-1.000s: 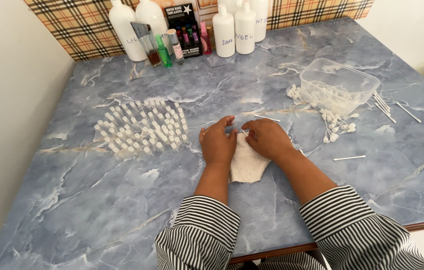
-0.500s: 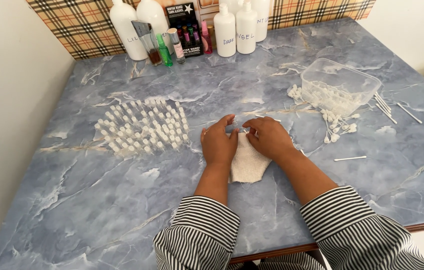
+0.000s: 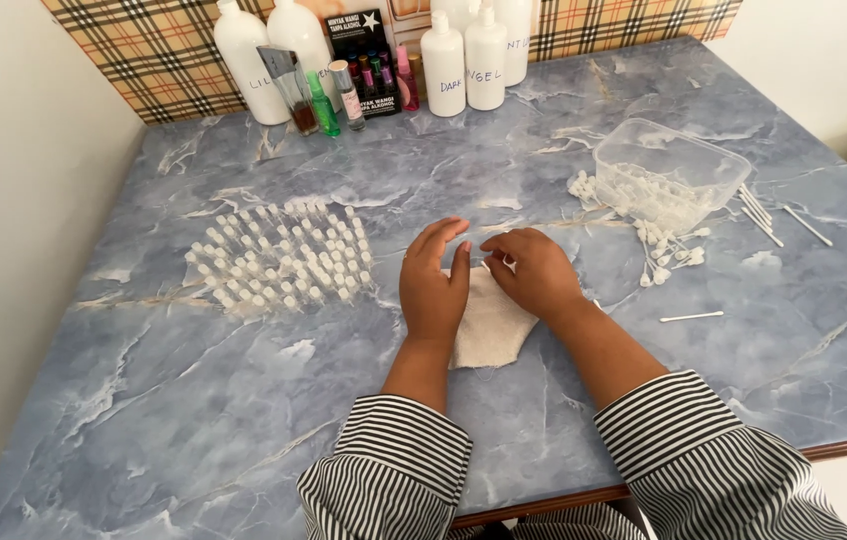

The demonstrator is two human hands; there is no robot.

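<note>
Both hands meet over a pale cloth pad (image 3: pixel 489 325) lying flat on the blue marbled surface (image 3: pixel 244 420), directly in front of the person.

Left hand (image 3: pixel 436 285): palm down on the pad's left edge, fingers long and loosely spread, pointing away from the body. No pinch visible; this grip rests rather than clamps.

Right hand (image 3: pixel 534 270): on the pad's upper right corner, fingers curled inward toward the left fingertips. A small white piece seems to sit between thumb and forefinger, but it is too small to confirm; I cannot tell what this grip pinches.

Key relation: the pad lies under and just behind both hands, toward the body. Its long axis runs roughly from near to far, narrowing toward the near end. The two hands are about equally close; the right covers more of the far edge.

Surroundings: a block of small white-capped vials (image 3: pixel 279 260) stands to the left, well apart. A clear plastic tub (image 3: pixel 669 175) of cotton swabs sits to the right, with loose swabs (image 3: pixel 669 255) scattered beside it. White bottles (image 3: pixel 464 65) line the far edge.
</note>
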